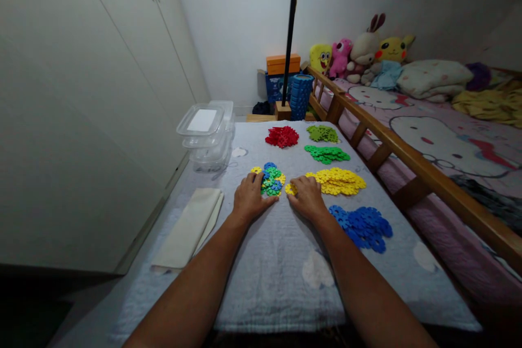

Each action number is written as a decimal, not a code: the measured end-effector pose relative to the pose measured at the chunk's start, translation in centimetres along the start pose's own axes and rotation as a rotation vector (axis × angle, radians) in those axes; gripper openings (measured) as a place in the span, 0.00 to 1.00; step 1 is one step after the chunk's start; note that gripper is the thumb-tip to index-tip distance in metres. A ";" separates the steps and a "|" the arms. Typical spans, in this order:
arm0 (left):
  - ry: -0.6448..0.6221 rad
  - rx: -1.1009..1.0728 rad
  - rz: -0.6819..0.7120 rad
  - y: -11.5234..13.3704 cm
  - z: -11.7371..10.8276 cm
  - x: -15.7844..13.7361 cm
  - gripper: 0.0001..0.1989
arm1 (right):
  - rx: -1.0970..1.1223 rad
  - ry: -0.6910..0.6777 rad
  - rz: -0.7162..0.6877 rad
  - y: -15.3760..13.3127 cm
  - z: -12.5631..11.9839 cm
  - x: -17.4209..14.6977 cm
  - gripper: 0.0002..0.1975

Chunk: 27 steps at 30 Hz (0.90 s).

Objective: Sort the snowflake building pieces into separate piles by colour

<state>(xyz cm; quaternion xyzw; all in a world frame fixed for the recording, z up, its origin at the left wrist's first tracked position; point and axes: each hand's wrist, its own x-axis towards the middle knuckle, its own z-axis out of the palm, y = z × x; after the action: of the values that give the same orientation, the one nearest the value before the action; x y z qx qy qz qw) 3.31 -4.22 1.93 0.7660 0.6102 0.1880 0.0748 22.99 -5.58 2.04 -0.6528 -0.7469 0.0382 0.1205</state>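
A small mixed heap of flower-shaped plastic discs (271, 180), green, blue and yellow, lies in the middle of the cloth-covered table. My left hand (250, 196) rests against the heap's left side, thumb stretched out below it and fingers apart. Just right of the heap, my right hand (305, 194) has its fingers curled onto a yellow disc (290, 189), which they partly hide. Behind that hand spreads a pile of yellow discs (340, 181). Blue discs (362, 227) lie nearer me, beside my right forearm.
Farther back are piles of green discs (327, 154), light green discs (322, 133) and red discs (282, 136). Stacked clear plastic boxes (207, 138) stand at the back left, with a folded cream cloth (190, 228) nearer me. A wooden bed rail (391, 157) runs along the right.
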 end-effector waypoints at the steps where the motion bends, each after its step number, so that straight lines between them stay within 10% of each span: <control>1: -0.002 0.003 -0.003 0.0 0.0 0.0 0.38 | 0.004 -0.003 -0.002 0.0 0.0 0.0 0.17; 27: 0.010 -0.106 0.005 -1.0 0.2 0.6 0.33 | 0.051 0.136 0.078 2.3 -1.6 0.7 0.18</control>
<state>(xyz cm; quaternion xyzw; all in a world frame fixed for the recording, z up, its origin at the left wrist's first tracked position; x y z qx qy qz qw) 2.64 -3.39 1.50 0.7615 0.5980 0.2239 0.1117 25.48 -4.75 3.23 -0.6792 -0.7098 0.0173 0.1859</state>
